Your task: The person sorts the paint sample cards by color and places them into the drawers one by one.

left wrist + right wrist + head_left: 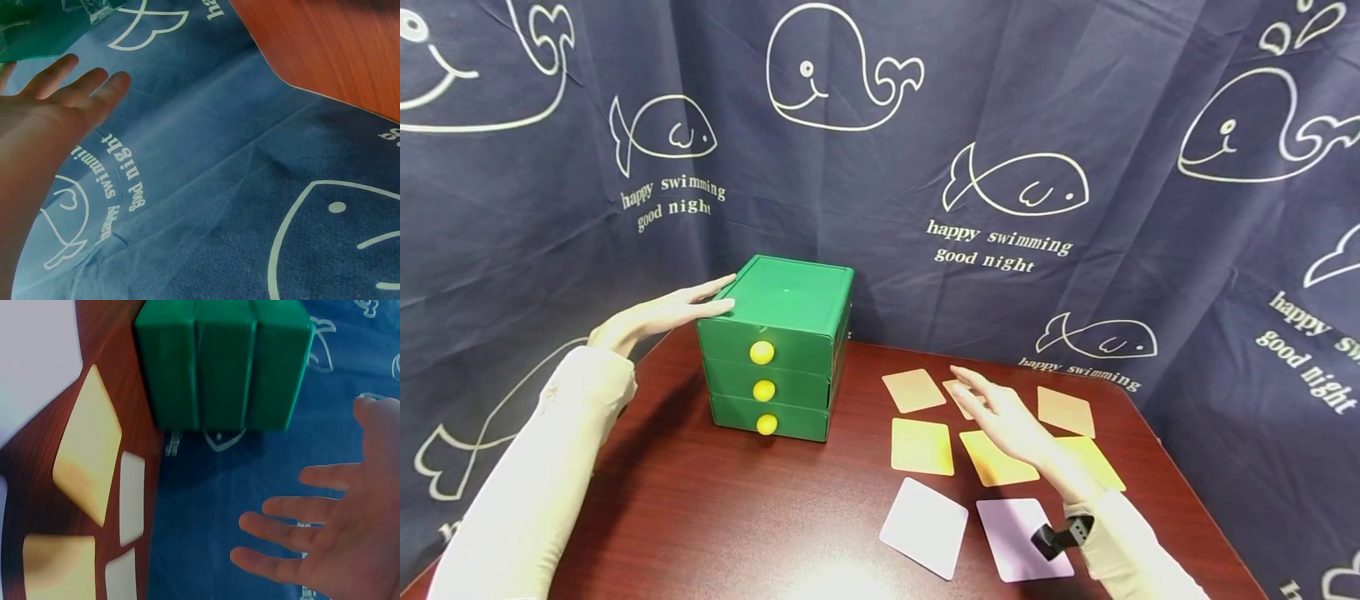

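A small green chest with three drawers (797, 292) stands at the back left of the table, a round yellow knob on each front. My left hand (670, 312) lies with extended fingers at the left edge of its top; the left wrist view shows those fingers (106, 94) just under the green side. Over the square cards on the right hovers my right hand (1003, 417), fingers spread and holding nothing. It partly hides a peach card (953, 392) and overlaps a yellow card (992, 467). In the right wrist view its fingers (281, 537) are extended.
Cards lie in rows: peach ones (913, 390) at the back, yellow ones (921, 447) in the middle, a pale card (923, 529) and a lilac card (1015, 546) in front. A dark blue curtain (880, 183) with whale and fish drawings surrounds the reddish-brown table (722, 508).
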### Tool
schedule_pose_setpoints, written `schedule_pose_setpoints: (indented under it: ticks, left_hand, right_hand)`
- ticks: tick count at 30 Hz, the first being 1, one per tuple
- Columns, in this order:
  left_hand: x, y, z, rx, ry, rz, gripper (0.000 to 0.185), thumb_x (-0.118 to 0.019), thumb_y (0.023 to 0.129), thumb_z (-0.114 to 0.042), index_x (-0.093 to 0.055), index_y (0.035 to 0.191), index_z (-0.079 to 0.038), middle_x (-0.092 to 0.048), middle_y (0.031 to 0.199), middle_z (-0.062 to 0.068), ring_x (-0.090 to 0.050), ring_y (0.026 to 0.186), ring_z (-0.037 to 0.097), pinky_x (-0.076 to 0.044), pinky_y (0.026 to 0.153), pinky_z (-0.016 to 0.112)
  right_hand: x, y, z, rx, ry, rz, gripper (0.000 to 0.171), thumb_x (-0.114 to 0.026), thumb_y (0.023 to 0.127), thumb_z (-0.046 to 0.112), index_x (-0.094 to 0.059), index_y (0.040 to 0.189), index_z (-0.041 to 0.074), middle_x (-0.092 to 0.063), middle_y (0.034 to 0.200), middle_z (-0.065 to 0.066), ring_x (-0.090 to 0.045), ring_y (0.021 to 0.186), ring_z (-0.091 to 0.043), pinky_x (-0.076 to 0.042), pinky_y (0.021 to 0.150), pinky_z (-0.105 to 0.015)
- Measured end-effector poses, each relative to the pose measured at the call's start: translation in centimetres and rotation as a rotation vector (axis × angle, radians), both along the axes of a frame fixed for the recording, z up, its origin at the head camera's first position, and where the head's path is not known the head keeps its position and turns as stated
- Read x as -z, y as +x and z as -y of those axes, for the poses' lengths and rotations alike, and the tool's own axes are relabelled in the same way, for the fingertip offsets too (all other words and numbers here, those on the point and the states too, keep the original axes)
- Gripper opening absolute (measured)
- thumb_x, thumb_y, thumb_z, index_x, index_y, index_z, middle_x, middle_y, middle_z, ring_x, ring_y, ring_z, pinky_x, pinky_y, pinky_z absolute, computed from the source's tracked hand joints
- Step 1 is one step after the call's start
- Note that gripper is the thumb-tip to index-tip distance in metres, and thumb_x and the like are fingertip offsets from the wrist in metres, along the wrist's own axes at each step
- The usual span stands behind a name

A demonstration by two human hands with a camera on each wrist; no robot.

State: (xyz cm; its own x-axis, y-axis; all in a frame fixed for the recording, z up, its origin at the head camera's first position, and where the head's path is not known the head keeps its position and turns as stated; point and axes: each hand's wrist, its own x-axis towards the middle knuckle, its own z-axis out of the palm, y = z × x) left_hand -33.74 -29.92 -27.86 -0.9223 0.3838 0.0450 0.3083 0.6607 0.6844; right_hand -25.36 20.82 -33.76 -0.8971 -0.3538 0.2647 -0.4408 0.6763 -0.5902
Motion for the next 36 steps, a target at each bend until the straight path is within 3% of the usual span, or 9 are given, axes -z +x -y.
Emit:
schedule_pose_setpoints:
  ticks: [4, 7, 14, 20, 27, 36]
  left_hand:
    - [0.0, 0.0, 0.1, 0.006, 0.018, 0.002, 0.069, -0.049, 0.100, -0.040, -0.013, 0.157, -0.021, -0.016, 0.162, 0.011, -0.011, 0.149, 0.031, -0.014, 0.120, 0.056]
    - [0.0, 0.0, 0.2, 0.009, 0.043, 0.016, 0.070, -0.050, 0.100, -0.037, -0.013, 0.157, -0.020, -0.018, 0.161, 0.015, -0.015, 0.149, 0.031, -0.016, 0.120, 0.055]
    - [0.1, 0.1, 0.1, 0.006, 0.063, 0.040, 0.070, -0.049, 0.100, -0.036, -0.010, 0.157, -0.022, -0.021, 0.159, 0.020, -0.020, 0.147, 0.035, -0.018, 0.119, 0.056]
    - [0.2, -0.2, -0.2, 0.040, 0.065, 0.039, 0.071, -0.050, 0.101, -0.033, -0.008, 0.157, -0.019, -0.023, 0.158, 0.021, -0.022, 0.146, 0.036, -0.019, 0.119, 0.056]
    - [0.5, -0.2, -0.2, 0.013, 0.048, 0.029, 0.072, -0.052, 0.099, -0.035, -0.010, 0.157, -0.022, -0.029, 0.155, 0.023, -0.029, 0.143, 0.036, -0.023, 0.117, 0.055]
    - [0.6, -0.3, -0.2, 0.006, 0.048, 0.019, 0.072, -0.051, 0.099, -0.036, -0.011, 0.157, -0.021, -0.027, 0.157, 0.020, -0.028, 0.144, 0.036, -0.024, 0.117, 0.054]
  right_hand:
    - [-0.9, 0.1, 2.6, -0.078, -0.084, 0.025, 0.042, -0.046, 0.102, 0.036, -0.052, 0.138, 0.016, -0.061, 0.133, -0.009, -0.064, 0.113, -0.027, -0.053, 0.094, -0.044]
    - [-1.6, 0.0, 5.1, -0.165, -0.191, 0.075, 0.036, -0.045, 0.103, 0.031, -0.057, 0.131, 0.012, -0.065, 0.124, -0.012, -0.066, 0.103, -0.025, -0.055, 0.089, -0.040]
    - [-1.8, -0.2, 10.9, -0.334, -0.510, 0.365, 0.041, -0.042, 0.103, 0.029, -0.057, 0.124, -0.003, -0.067, 0.111, -0.025, -0.068, 0.085, -0.027, -0.058, 0.080, -0.049]
    - [-0.7, -0.4, 15.2, -0.402, -0.674, 0.636, 0.051, -0.040, 0.103, 0.031, -0.049, 0.130, -0.012, -0.071, 0.101, -0.012, -0.067, 0.076, -0.017, -0.058, 0.069, -0.031]
    - [0.3, -0.7, 20.3, -0.417, -0.752, 0.848, 0.055, -0.040, 0.102, 0.037, -0.047, 0.134, -0.007, -0.070, 0.096, -0.003, -0.067, 0.075, -0.014, -0.055, 0.067, -0.027]
    - [0.7, -1.4, 24.2, -0.358, -0.885, 0.956, 0.064, -0.040, 0.099, 0.048, -0.046, 0.138, -0.002, -0.063, 0.124, -0.019, -0.065, 0.081, -0.017, -0.053, 0.073, -0.029]
